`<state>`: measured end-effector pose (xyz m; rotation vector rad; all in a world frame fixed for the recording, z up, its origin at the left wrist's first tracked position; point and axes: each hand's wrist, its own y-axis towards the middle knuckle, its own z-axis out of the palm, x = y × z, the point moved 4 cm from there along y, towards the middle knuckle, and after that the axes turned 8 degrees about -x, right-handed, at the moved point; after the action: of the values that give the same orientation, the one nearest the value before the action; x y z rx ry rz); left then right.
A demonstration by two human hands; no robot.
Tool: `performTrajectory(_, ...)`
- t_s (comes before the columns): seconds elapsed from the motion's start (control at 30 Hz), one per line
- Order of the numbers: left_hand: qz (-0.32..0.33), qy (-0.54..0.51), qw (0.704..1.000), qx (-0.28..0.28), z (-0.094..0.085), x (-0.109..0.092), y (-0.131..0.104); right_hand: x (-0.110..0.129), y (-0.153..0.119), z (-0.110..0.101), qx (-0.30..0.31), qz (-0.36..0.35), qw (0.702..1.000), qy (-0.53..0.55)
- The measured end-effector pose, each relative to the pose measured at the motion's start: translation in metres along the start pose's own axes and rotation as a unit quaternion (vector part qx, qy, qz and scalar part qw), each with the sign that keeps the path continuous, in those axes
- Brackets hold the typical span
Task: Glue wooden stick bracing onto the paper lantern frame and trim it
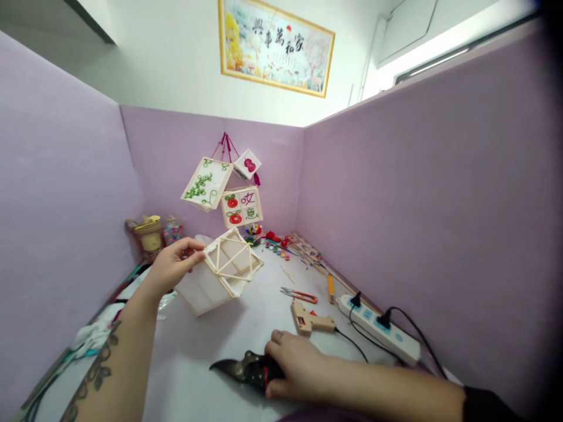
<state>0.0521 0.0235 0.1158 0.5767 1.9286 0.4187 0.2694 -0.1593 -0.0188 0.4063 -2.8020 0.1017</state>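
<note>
My left hand [178,262] pinches the edge of a lantern frame [233,261] made of thin wooden sticks with white translucent sides. The frame is tilted, its crossed-stick end facing up and to the right. Low in the view, my right hand [297,363] is wrapped round the dark handles of a pair of pruning shears [246,369], whose pointed blade aims left. Just beyond that hand lies a beige hot glue gun [310,320] with a black cord. Red-handled scissors or snips [299,295] rest behind the glue gun.
A white power strip [380,328] with two black plugs runs along the right wall, near a yellow utility knife [331,289]. Decorated lanterns [241,208] hang at the back. A woven basket [149,234] and jar [173,230] stand left; paint pots [277,251] sit at the back.
</note>
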Motion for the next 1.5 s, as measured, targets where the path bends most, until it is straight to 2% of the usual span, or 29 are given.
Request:
performTrajectory(0.1, 0.001, -0.024, 1.0, 0.001, -0.002, 0.006, 0.002, -0.002, 0.008, 0.011, -0.022, -0.008, 0.999, 0.029)
performTrajectory(0.17, 0.0, -0.037, 0.999, 0.004, -0.003, 0.009, 0.002, -0.008, 0.015, -0.003, -0.059, -0.029, 0.994, 0.093)
performTrajectory(0.2, 0.001, -0.041, 0.999, 0.004, -0.004, 0.01, 0.002, -0.012, 0.021, -0.017, -0.095, -0.037, 0.985, 0.136)
performTrajectory(0.23, 0.002, -0.045, 0.999, 0.002, -0.005, 0.011, 0.003, -0.019, 0.029, -0.036, -0.156, -0.024, 0.971, 0.18)
performTrajectory(0.3, 0.008, -0.053, 0.999, 0.001, -0.007, 0.012, 0.002, -0.034, 0.05, -0.08, -0.314, -0.007, 0.922, 0.225)
performTrajectory(0.33, 0.01, -0.058, 0.998, 0.002, -0.009, 0.013, 0.002, -0.04, 0.063, -0.099, -0.36, -0.011, 0.902, 0.239)
performTrajectory(0.37, 0.011, -0.061, 0.998, 0.006, -0.01, 0.013, 0.001, -0.045, 0.079, -0.113, -0.381, -0.016, 0.886, 0.265)
performTrajectory(0.4, 0.011, -0.063, 0.998, 0.008, -0.011, 0.014, 0.001, -0.051, 0.097, -0.123, -0.37, -0.012, 0.878, 0.302)
performTrajectory(0.43, 0.01, -0.064, 0.998, 0.01, -0.012, 0.014, 0.0, -0.055, 0.115, -0.126, -0.333, 0.002, 0.874, 0.354)
performTrajectory(0.5, 0.005, -0.064, 0.998, 0.011, -0.014, 0.014, -0.001, -0.061, 0.145, -0.122, -0.233, 0.028, 0.859, 0.455)
performTrajectory(0.57, 0.002, -0.067, 0.998, 0.01, -0.015, 0.013, -0.002, -0.063, 0.162, -0.112, -0.152, 0.039, 0.845, 0.511)
performTrajectory(0.67, 0.0, -0.075, 0.997, 0.01, -0.015, 0.013, -0.002, -0.065, 0.17, -0.1, -0.101, 0.043, 0.836, 0.538)
performTrajectory(0.77, -0.002, -0.079, 0.997, 0.012, -0.014, 0.013, -0.002, -0.066, 0.167, -0.097, -0.09, 0.053, 0.83, 0.549)
performTrajectory(0.87, -0.007, -0.083, 0.996, 0.021, -0.014, 0.015, -0.002, -0.066, 0.164, -0.101, -0.097, 0.054, 0.836, 0.537)
performTrajectory(1.0, -0.004, -0.09, 0.996, 0.027, -0.014, 0.017, -0.003, -0.066, 0.164, -0.112, -0.128, 0.045, 0.864, 0.485)
performTrajectory(1.13, -0.003, -0.09, 0.996, 0.027, -0.015, 0.019, -0.002, -0.063, 0.163, -0.125, -0.165, 0.041, 0.906, 0.387)
performTrajectory(1.27, -0.003, -0.077, 0.997, 0.027, -0.015, 0.02, -0.002, -0.05, 0.155, -0.142, -0.229, 0.03, 0.938, 0.258)
performTrajectory(1.4, -0.004, -0.069, 0.997, 0.027, -0.015, 0.02, -0.002, -0.033, 0.143, -0.152, -0.3, 0.0, 0.941, 0.157)
performTrajectory(1.5, -0.008, -0.064, 0.998, 0.017, -0.017, 0.018, -0.002, -0.028, 0.126, -0.161, -0.388, -0.015, 0.913, 0.123)
